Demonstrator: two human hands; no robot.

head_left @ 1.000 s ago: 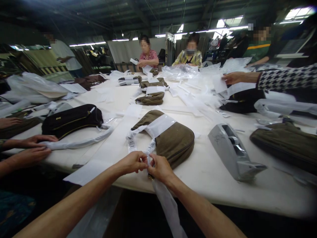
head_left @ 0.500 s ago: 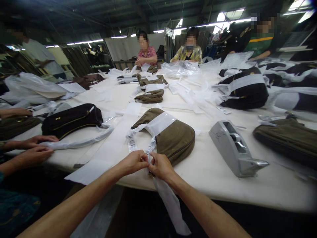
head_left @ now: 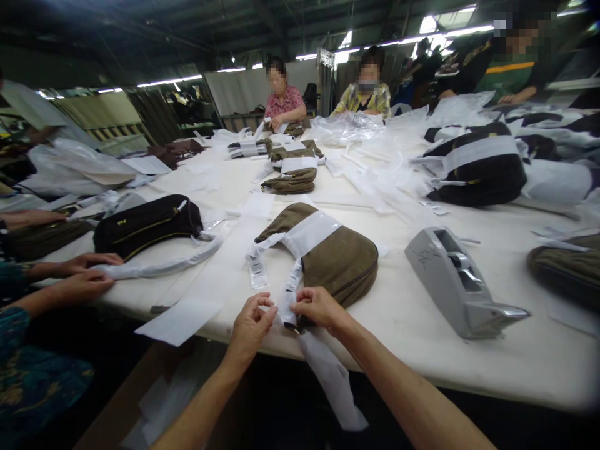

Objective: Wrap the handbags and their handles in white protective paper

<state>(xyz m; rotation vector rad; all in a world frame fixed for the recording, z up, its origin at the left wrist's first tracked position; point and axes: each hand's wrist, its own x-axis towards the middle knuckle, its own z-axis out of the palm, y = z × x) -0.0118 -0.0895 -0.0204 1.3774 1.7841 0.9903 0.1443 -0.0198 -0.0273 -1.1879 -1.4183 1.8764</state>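
Note:
An olive-brown shoulder bag (head_left: 347, 256) lies on the table in front of me, a white paper band (head_left: 312, 232) around its body. Its strap (head_left: 291, 281) is wrapped in white paper and curves toward the table's near edge. My right hand (head_left: 321, 307) pinches the wrapped strap near its lower end. Just left of the strap, my left hand (head_left: 253, 322) is apart from it, fingers parted and nothing in them. From the strap's end a long strip of white paper (head_left: 332, 381) hangs over the edge. A printed tag (head_left: 257, 275) in clear plastic lies beside the bag.
A grey tape dispenser (head_left: 445, 275) stands to the right. On the left, a co-worker's hands (head_left: 89, 281) hold the wrapped strap of a black bag (head_left: 150, 225). More bags (head_left: 293, 172) lie farther back, with plastic sheets (head_left: 349, 128) and people across the table.
My left hand has let go of the strap and drawn back to the left, its fingers opening. My right hand still pinches the strap. The view has shifted slightly.

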